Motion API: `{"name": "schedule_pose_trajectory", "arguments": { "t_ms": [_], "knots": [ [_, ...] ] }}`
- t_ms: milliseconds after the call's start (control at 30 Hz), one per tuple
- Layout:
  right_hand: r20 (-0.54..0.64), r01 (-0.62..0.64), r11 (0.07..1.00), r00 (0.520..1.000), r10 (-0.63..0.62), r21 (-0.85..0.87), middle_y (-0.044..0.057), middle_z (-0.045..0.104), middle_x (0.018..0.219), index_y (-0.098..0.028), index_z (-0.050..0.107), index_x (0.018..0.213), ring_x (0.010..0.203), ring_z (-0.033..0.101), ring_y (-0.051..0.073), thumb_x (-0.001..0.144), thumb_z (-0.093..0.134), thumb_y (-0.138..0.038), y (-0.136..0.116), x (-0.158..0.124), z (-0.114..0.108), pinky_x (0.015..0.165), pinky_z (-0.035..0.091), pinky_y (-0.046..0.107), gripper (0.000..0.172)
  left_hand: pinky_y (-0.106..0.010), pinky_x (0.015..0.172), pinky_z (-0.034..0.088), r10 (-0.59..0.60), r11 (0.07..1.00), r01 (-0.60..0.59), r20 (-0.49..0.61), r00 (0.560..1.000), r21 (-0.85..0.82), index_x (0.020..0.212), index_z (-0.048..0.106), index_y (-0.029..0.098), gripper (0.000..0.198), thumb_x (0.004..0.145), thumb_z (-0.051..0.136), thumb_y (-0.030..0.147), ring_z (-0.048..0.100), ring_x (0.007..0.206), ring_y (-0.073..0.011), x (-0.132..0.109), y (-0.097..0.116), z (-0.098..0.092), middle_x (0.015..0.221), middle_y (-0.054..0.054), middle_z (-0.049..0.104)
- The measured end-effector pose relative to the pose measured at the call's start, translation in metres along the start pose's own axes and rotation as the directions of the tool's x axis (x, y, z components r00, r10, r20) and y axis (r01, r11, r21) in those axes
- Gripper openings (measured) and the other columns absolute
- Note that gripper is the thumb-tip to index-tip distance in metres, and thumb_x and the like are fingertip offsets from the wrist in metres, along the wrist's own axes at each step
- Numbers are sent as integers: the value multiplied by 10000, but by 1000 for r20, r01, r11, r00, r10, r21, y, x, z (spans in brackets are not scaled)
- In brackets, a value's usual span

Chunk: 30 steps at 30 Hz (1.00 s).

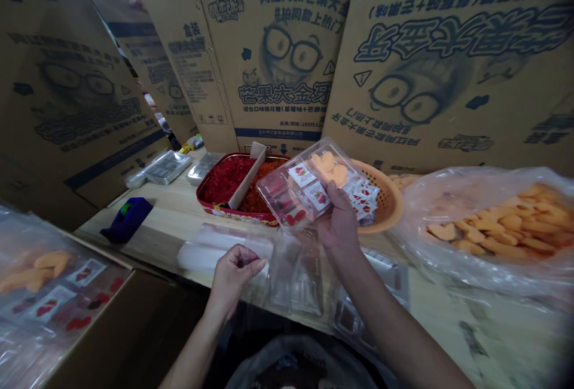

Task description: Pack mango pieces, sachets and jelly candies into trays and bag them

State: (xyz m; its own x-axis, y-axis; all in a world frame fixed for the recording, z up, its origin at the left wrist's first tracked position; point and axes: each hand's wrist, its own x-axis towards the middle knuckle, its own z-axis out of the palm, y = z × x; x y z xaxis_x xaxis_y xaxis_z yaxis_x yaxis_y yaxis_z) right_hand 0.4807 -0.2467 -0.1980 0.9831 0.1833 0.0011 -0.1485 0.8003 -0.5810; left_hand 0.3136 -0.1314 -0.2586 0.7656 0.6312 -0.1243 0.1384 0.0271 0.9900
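Observation:
My right hand (pixel 339 221) grips a clear plastic tray (pixel 287 181) by its near right edge, holding it tilted above the table. Inside it are orange candies (pixel 330 168), two small printed sachets (pixel 309 186) and red pieces (pixel 293 217). My left hand (pixel 237 270) is closed in a pinch over a pile of clear plastic sleeves (pixel 201 254); anything between its fingertips is too hard to make out. Between the hands lie empty clear trays (pixel 302 299) on the table.
A red tin (pixel 233 214) holds red and orange pieces, split by a cardboard divider. Behind my right hand stands an orange basket (pixel 391 204) of sachets. A plastic bag (pixel 448 269) of orange candies lies right. Left are a blue tape dispenser (pixel 130 221) and a carton (pixel 107 311) of packed trays.

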Motion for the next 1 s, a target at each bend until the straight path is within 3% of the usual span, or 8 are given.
{"name": "schedule_pose_trajectory", "arguments": {
  "t_ms": [133,300,467,733,867,1000],
  "knots": [
    [-57,30,999,998,-29,22,-35,676,723,-193,612,740,797,638,125,682,640,-205,-1,2,-5,825,505,302,66,-247,666,448,-84,993,90,80,993,-72,789,630,153,249,672,659,372,589,707,-142,-4,2,1,716,-37,661],
    [-62,62,998,996,-61,14,-19,690,811,-187,628,846,818,636,130,686,639,-189,-9,6,-14,791,514,295,161,-294,748,467,-140,980,158,142,980,-125,857,668,164,271,717,590,383,612,838,-190,-12,-3,3,852,-73,686],
    [-70,75,997,995,-74,10,-13,691,793,-171,636,771,840,635,141,697,623,-180,-14,7,-20,803,511,303,75,-264,660,471,-139,985,144,59,989,-98,774,681,155,277,667,639,407,588,675,-143,-11,-12,8,710,-34,663],
    [-95,-27,998,995,33,65,-9,692,803,-181,636,822,871,632,144,719,617,-211,-5,-4,-8,864,491,331,109,-217,585,417,6,997,0,-78,997,71,668,646,148,233,569,734,339,532,590,-110,-12,-18,20,621,3,627],
    [-92,-58,994,993,67,97,-12,694,815,-185,639,849,892,628,142,721,602,-188,1,-10,-4,881,485,327,133,-221,588,411,34,993,-24,-91,995,112,656,631,148,225,576,728,335,521,599,-113,-15,-15,22,621,2,610],
    [-85,-13,996,996,21,87,-20,693,784,-189,634,853,854,635,136,694,634,-205,5,-7,-10,877,484,321,160,-222,590,410,13,995,-5,-73,997,100,672,623,147,237,574,732,333,515,598,-112,-16,-15,19,625,2,605]
  ]
}}
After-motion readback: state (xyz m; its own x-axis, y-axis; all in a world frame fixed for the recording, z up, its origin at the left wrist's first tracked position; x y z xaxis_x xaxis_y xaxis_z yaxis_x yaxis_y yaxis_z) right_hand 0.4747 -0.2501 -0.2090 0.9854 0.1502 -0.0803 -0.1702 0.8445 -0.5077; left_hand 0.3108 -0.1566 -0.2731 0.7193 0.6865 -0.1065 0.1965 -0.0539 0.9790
